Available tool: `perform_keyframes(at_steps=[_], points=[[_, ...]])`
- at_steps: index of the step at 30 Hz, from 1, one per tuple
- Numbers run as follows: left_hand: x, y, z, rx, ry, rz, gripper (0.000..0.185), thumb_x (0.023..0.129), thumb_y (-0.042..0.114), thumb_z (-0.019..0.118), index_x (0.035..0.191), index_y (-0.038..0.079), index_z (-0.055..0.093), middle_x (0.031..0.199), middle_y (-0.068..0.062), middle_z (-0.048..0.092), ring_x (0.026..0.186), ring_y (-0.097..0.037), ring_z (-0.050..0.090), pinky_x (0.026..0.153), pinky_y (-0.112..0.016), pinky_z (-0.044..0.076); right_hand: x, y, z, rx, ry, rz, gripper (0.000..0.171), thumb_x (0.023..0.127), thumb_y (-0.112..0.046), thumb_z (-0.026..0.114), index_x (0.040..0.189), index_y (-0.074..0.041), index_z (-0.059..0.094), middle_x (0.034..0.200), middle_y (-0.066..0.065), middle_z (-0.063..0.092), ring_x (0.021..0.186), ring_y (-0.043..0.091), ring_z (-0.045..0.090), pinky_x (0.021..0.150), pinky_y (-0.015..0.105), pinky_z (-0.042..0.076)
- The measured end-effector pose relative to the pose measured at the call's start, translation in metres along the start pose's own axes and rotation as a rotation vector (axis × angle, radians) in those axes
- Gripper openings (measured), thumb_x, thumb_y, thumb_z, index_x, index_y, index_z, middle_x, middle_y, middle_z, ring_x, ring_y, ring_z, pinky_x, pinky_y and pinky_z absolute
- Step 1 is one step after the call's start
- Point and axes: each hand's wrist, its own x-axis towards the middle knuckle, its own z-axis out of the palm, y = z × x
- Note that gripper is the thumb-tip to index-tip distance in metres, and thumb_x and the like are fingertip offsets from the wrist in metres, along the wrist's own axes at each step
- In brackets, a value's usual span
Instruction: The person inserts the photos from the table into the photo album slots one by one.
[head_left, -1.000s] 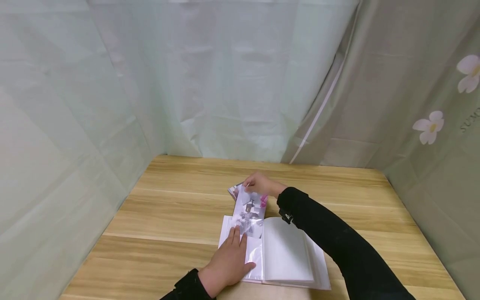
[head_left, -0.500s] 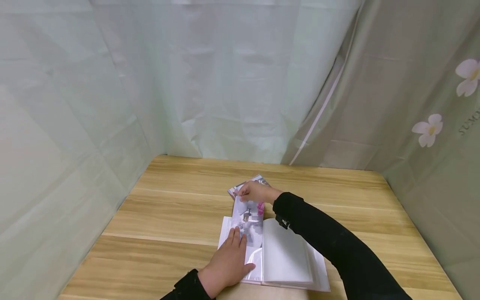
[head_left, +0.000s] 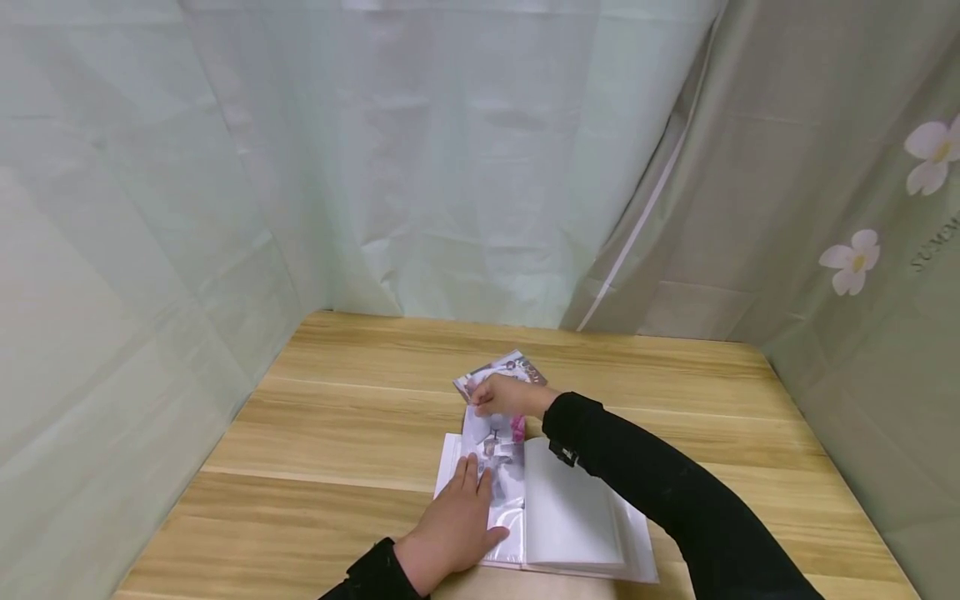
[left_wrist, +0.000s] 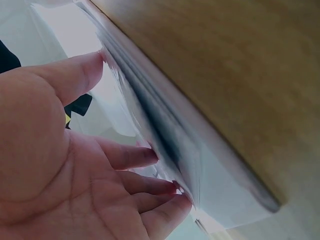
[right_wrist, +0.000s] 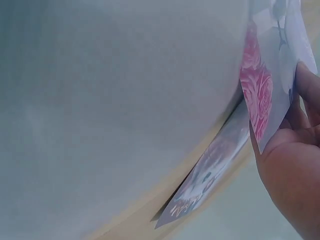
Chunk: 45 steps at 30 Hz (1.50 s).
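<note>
A wooden table [head_left: 337, 433] holds an open album [head_left: 570, 525] near the front edge. The left hand [head_left: 453, 525] lies flat on the left page, fingers spread. The right hand [head_left: 506, 396] pinches a photo [head_left: 495, 442] at its far end, seemingly half inside the sleeve. More photos [head_left: 517, 365] lie just behind.
</note>
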Motion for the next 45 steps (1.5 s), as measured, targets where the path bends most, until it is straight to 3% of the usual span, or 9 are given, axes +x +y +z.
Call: perform_keyframes(at_steps=[9, 14, 20, 27, 45], points=[[0.0, 0.001, -0.003, -0.002, -0.007, -0.001, 0.085, 0.092, 0.055, 0.064, 0.146, -0.007, 0.044, 0.155, -0.033, 0.031, 0.145, -0.046, 0.028, 0.115, -0.049, 0.033, -0.002, -0.003, 0.003, -0.062, -0.01, -0.056, 0.009, 0.092, -0.003, 0.069, 0.098, 0.0, 0.075, 0.09, 0.005, 0.075, 0.075, -0.001, 0.057, 0.074, 0.016, 0.05], [-0.001, 0.0, -0.005, -0.007, -0.014, 0.008, 0.086, 0.091, 0.057, 0.063, 0.147, -0.007, 0.043, 0.155, -0.033, 0.029, 0.145, -0.046, 0.027, 0.115, -0.049, 0.033, -0.001, -0.003, 0.003, -0.042, -0.019, -0.016, 0.007, 0.093, -0.003, 0.069, 0.098, -0.003, 0.074, 0.09, 0.001, 0.074, 0.076, 0.0, 0.057, 0.073, 0.017, 0.049], [-0.002, -0.007, -0.004, -0.046, -0.021, 0.053, 0.1, 0.083, 0.064, 0.069, 0.149, -0.006, 0.04, 0.156, -0.032, 0.027, 0.145, -0.046, 0.026, 0.114, -0.049, 0.035, -0.006, -0.002, -0.002, -0.066, -0.001, -0.003, 0.007, 0.09, 0.002, 0.071, 0.094, -0.003, 0.073, 0.085, 0.005, 0.07, 0.076, 0.006, 0.058, 0.071, 0.02, 0.05], [-0.003, -0.019, 0.001, -0.102, -0.005, 0.099, 0.108, 0.076, 0.062, 0.077, 0.148, -0.008, 0.039, 0.157, -0.033, 0.026, 0.146, -0.044, 0.025, 0.114, -0.049, 0.034, -0.012, 0.003, -0.006, -0.111, 0.031, -0.025, 0.011, 0.087, 0.009, 0.069, 0.091, -0.001, 0.072, 0.082, 0.005, 0.071, 0.072, 0.004, 0.057, 0.068, 0.017, 0.049], [-0.012, -0.026, -0.007, -0.131, 0.006, 0.079, 0.105, 0.078, 0.056, 0.079, 0.144, -0.015, 0.04, 0.153, -0.038, 0.028, 0.144, -0.048, 0.028, 0.113, -0.051, 0.035, -0.015, -0.001, -0.007, -0.09, 0.025, -0.002, 0.013, 0.086, 0.012, 0.067, 0.087, 0.0, 0.073, 0.082, 0.006, 0.071, 0.071, 0.007, 0.058, 0.068, 0.018, 0.05]])
